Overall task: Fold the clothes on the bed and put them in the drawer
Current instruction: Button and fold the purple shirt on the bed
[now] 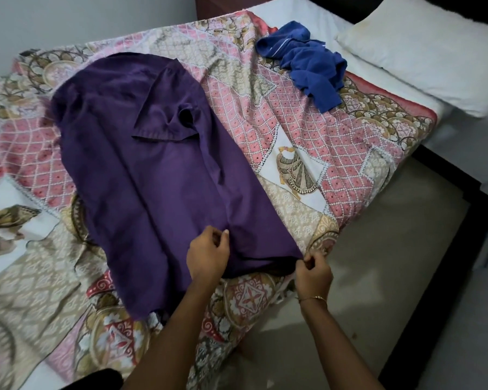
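Purple garment [164,175] flat on bedspread [307,142], hem pinched by fingers of left hand [207,256] and right hand [313,273]

Hidden hems, cropped bedding, a dark shape at the bottom edge

The left hand [207,256] covers part of the purple garment [164,175]'s near hem, and the right hand [313,273] hides the corner it pinches; one sleeve is folded over the body, covering the cloth beneath. The blue garment [304,63] lies crumpled, so its kind cannot be told. The patterned bedspread [335,142] runs off the left and bottom edges, the pillow [434,52] off the right. A dark shape [96,380] at the bottom edge is unidentifiable.
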